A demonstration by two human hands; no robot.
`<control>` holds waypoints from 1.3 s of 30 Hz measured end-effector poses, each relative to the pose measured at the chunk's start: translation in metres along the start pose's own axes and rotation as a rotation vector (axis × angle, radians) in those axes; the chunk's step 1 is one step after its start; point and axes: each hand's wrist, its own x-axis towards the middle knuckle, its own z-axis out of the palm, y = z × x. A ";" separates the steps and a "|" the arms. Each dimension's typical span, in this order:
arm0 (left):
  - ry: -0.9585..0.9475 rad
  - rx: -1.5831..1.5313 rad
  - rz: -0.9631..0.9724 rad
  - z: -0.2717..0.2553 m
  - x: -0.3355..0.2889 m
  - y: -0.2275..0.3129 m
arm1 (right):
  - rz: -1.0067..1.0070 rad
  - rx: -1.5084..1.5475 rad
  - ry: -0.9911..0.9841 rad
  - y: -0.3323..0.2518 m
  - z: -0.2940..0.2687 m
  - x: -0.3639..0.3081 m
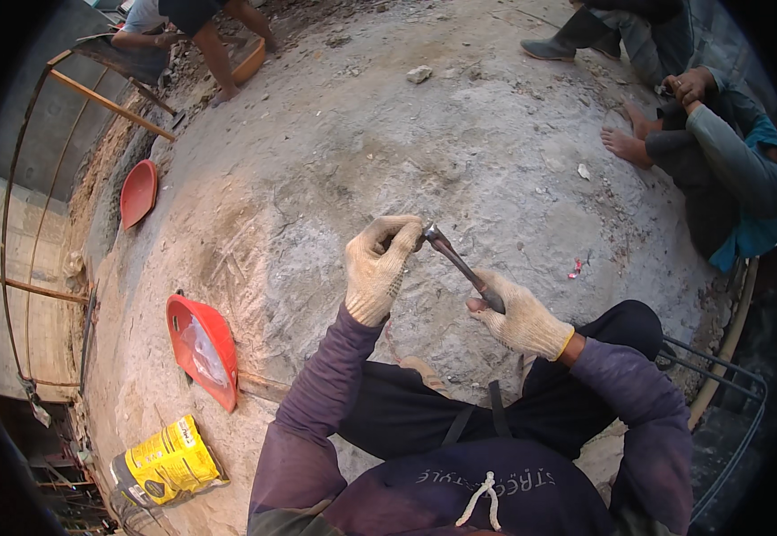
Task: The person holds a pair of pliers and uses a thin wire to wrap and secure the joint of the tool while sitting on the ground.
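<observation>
Between my gloved hands is a slim hand tool (462, 263) with a dark shaft, a shiny metal head and a dark grip; its exact kind is unclear. My right hand (522, 317) is wrapped round the grip at its lower end. At the upper end, my left hand (383, 263) has its thumb and fingers curled together against the metal head. Both hands wear cream knitted gloves and are raised above my bent legs. The tool slants from upper left to lower right.
Rough grey ground (344, 170) surrounds me. To my left are a red scoop-shaped pan (224, 344) with pale material inside, another red pan (139, 193) and a yellow packet (170, 462). One person (719, 152) sits at right; another (210, 45) bends at upper left. Metal bars (719, 380) lie at right.
</observation>
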 end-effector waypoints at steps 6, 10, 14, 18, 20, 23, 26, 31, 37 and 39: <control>-0.041 0.337 0.343 0.006 -0.004 0.004 | -0.104 -0.061 0.068 0.017 0.001 -0.001; -0.048 -0.098 -0.200 0.007 0.004 -0.001 | -0.033 -0.105 0.067 0.010 0.000 0.000; -0.048 -0.307 -0.301 0.008 0.013 -0.002 | -0.091 -0.063 0.135 0.006 0.003 0.001; -0.090 -0.487 -0.390 0.008 0.014 -0.001 | -0.099 -0.058 0.135 0.007 0.005 0.003; -0.122 -0.591 -0.427 0.003 0.011 -0.005 | -0.120 -0.085 0.126 0.006 0.006 0.004; -0.142 -0.769 -0.472 -0.003 0.009 -0.017 | -0.146 -0.137 0.133 0.003 0.004 0.006; -0.105 -0.793 -0.483 -0.004 0.006 -0.014 | -0.122 -0.143 0.127 0.002 0.004 0.006; 0.013 -0.370 -0.370 -0.001 0.005 -0.002 | -0.133 -0.178 0.120 0.001 0.004 0.007; 0.100 0.073 0.060 0.009 -0.005 0.002 | -0.113 -0.150 0.102 0.007 0.002 0.010; 0.100 0.247 0.285 0.008 -0.007 -0.003 | -0.091 -0.149 0.089 0.002 0.000 0.008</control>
